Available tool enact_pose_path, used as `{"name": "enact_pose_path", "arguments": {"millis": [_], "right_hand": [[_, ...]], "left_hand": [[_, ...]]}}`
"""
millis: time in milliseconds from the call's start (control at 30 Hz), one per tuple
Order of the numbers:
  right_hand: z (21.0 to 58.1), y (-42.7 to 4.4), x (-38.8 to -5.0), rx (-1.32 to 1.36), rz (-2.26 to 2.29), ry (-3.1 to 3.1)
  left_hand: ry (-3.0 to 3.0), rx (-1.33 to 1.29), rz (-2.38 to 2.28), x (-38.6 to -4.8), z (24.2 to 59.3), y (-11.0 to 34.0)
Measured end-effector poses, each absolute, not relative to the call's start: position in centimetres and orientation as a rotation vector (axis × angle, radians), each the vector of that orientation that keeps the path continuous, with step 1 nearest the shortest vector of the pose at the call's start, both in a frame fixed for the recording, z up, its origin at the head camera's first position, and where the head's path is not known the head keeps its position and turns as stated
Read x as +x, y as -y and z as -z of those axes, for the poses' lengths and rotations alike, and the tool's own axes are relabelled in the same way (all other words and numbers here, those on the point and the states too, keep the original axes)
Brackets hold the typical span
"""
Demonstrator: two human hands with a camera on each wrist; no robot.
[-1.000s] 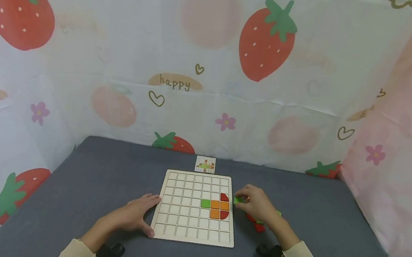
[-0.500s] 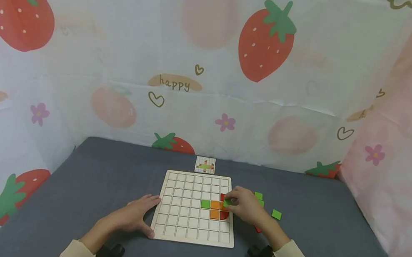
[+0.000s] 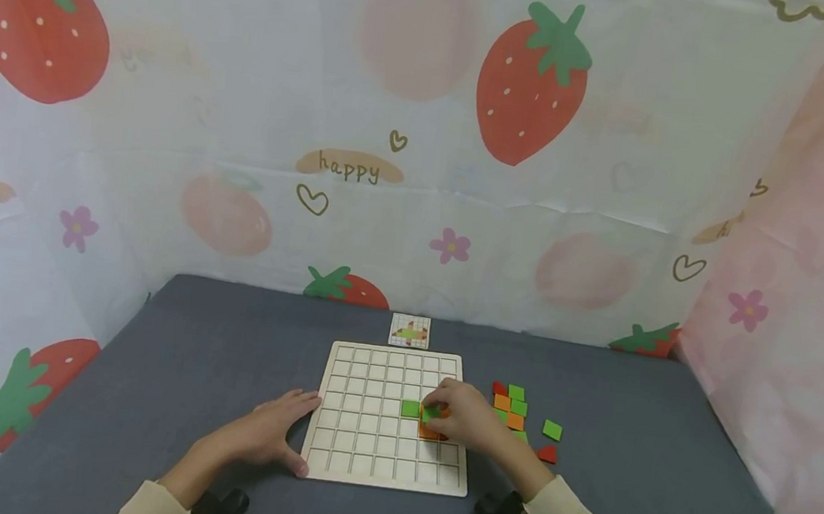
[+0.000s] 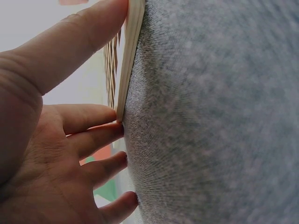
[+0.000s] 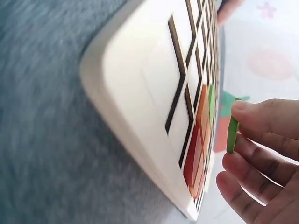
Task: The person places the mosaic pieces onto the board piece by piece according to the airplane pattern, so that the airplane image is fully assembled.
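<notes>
A pale wooden grid board [image 3: 355,439] lies on the dark cloth. My left hand [image 3: 265,430] rests at its left edge, thumb and fingertips touching the rim, fingers fairly straight in the left wrist view. Over the board's right half, my right hand [image 3: 466,418] pinches a green square tile [image 5: 232,133] between thumb and fingers, held above the surface. A green tile [image 3: 410,408] sits in a cell just left of it. Orange tiles [image 3: 429,431] lie in cells beneath the right hand, which partly hides them. A red rounded tile [image 5: 190,161] shows in the right wrist view.
Loose green, orange and red tiles [image 3: 515,421] lie right of the board, partly behind the right forearm. Farther right are a single green tile [image 3: 552,430] and a red piece [image 3: 547,454]. A small pattern card [image 3: 410,331] lies beyond the board's far edge.
My right hand has carried the green tile leftward from beside the board to over its right half, uncovering loose tiles on the cloth. My left hand has stayed at the left edge.
</notes>
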State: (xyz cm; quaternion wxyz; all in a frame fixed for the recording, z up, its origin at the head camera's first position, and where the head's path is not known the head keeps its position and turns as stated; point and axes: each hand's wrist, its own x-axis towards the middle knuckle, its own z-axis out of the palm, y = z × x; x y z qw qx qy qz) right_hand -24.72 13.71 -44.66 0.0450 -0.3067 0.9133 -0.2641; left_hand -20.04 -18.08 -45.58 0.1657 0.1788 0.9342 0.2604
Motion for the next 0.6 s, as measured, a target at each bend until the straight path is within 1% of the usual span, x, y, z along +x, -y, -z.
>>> {"name": "enact_pose_path", "arguments": {"millis": [600], "right_hand": [[45.1, -11.5, -24.4, -0.994, 0.728, -2.736]], "left_hand": [[-2.676, 0.503, -0.741, -20.2, 46.1, 18.2]]}}
